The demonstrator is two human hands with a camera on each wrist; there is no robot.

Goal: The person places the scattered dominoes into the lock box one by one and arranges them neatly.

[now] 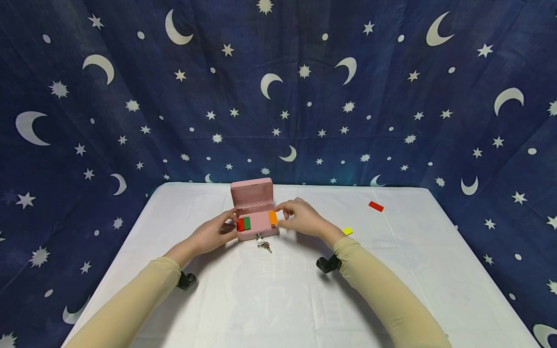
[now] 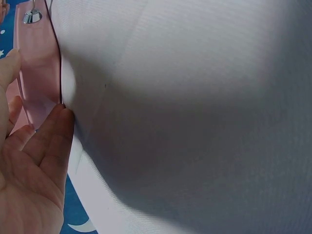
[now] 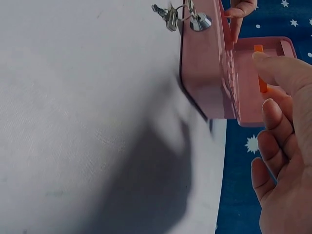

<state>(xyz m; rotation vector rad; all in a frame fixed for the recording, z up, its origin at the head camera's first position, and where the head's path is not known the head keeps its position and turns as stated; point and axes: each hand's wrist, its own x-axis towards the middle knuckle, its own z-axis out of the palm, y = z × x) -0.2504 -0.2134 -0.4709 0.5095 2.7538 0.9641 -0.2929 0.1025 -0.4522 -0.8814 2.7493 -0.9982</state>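
Observation:
A pink cash box (image 1: 260, 221) stands with its lid (image 1: 252, 194) raised. My left hand (image 1: 213, 233) holds the box's left end, fingers bent over the rim and thumb near the front corner; in the left wrist view its fingers lie against the box wall (image 2: 40, 68). Close to those fingers, a red block (image 1: 240, 224) and a green block (image 1: 247, 223) sit side by side inside. At the right end, my right hand (image 1: 302, 220) pinches an orange block (image 1: 273, 217) between thumb and fingers. That block stands out against the raised lid in the right wrist view.
Keys (image 1: 267, 247) hang from the lock (image 1: 259, 237) on the box front. A yellow block (image 1: 347, 231) lies on the white tabletop (image 1: 270, 299), partly behind my right wrist. Farther right lies another red block (image 1: 376, 206). A blue star-and-moon cloth (image 1: 304, 111) hangs behind the table.

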